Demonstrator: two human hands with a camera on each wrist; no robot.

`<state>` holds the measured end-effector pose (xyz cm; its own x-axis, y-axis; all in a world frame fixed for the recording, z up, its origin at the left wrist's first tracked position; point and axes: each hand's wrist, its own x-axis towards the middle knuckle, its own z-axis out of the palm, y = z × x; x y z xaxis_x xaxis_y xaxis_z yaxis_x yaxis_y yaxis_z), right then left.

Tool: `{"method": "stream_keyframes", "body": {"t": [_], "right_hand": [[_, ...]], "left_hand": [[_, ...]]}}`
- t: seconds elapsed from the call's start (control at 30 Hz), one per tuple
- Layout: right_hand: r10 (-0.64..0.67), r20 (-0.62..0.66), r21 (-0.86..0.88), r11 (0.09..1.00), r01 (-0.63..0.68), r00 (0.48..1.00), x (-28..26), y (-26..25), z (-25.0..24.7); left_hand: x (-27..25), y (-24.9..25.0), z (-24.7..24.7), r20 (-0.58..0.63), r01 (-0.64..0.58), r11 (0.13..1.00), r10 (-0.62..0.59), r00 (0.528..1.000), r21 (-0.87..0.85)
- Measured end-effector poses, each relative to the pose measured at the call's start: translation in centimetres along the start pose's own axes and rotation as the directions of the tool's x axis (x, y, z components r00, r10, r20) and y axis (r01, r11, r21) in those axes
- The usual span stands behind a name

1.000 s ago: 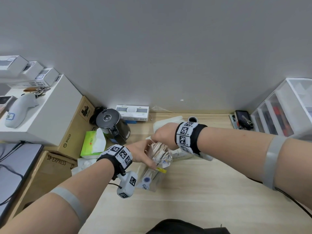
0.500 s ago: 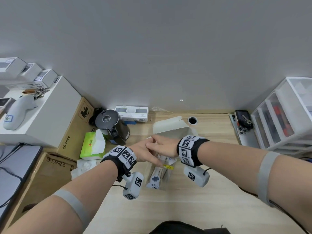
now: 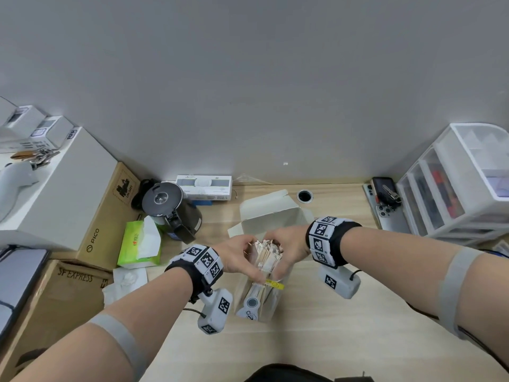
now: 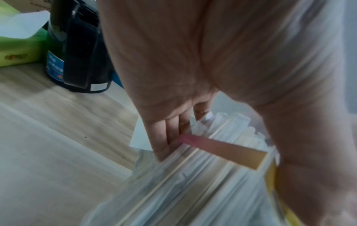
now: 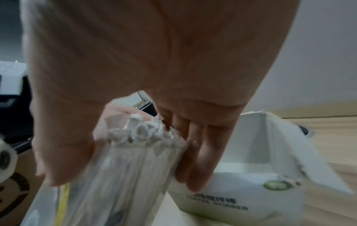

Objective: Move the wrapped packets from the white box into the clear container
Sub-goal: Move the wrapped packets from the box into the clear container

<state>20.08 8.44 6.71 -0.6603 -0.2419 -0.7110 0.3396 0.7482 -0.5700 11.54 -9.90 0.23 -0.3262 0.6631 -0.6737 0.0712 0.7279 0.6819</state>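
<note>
- Your left hand [image 3: 239, 256] and right hand [image 3: 286, 250] closed around one bundle of wrapped packets [image 3: 266, 255] from opposite sides, fingers and thumbs curled against it, on a wooden desk [image 3: 330, 326] below a grey wall.
- The bundle stood upright with its lower part inside the clear container [image 3: 259, 299], its frayed paper tops rising above the rim between your palms; a yellow label [image 3: 274, 284] sat at the container's upper edge.
- The white box [image 3: 271, 213] lay just behind the container with its flap open; from the right wrist it sat just beside your fingers [image 5: 195, 160], printed "COFFEE STIRRER", and no packets could be made out in the part of its inside that showed.
- From the left wrist, your fingertips [image 4: 164, 137] pressed the packets' far side.
- A black kettle [image 3: 172, 210] and a green tissue pack [image 3: 139, 244] stood to your left, a white drawer unit [image 3: 462, 183] to your right.
</note>
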Motion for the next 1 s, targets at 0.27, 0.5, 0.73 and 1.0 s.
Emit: {"method": "stream_keyframes", "body": {"t": [0.27,0.5,0.73,1.0], "right_hand": [[0.235,0.109,-0.281,0.939,-0.196,0.966,-2.6,4.9,-0.8],[0.532,-0.157,-0.448,0.713,-0.540,0.832,-4.2,12.2,-3.4],[0.472,-0.391,-0.417,0.674,-0.610,0.790,-2.2,16.0,-9.0],[0.348,-0.546,-0.275,0.785,-0.555,0.762,2.3,17.0,-13.2]], "left_hand": [[0.7,5.4,1.8,0.196,-0.025,0.941,-0.044,0.980,0.338],[1.9,5.1,0.3,-0.024,0.042,0.936,-0.036,0.999,0.349],[4.1,3.9,-1.4,-0.506,0.123,0.962,0.019,0.862,0.245],[5.7,0.8,-4.2,-0.719,0.273,0.949,-0.079,0.690,0.158]]}}
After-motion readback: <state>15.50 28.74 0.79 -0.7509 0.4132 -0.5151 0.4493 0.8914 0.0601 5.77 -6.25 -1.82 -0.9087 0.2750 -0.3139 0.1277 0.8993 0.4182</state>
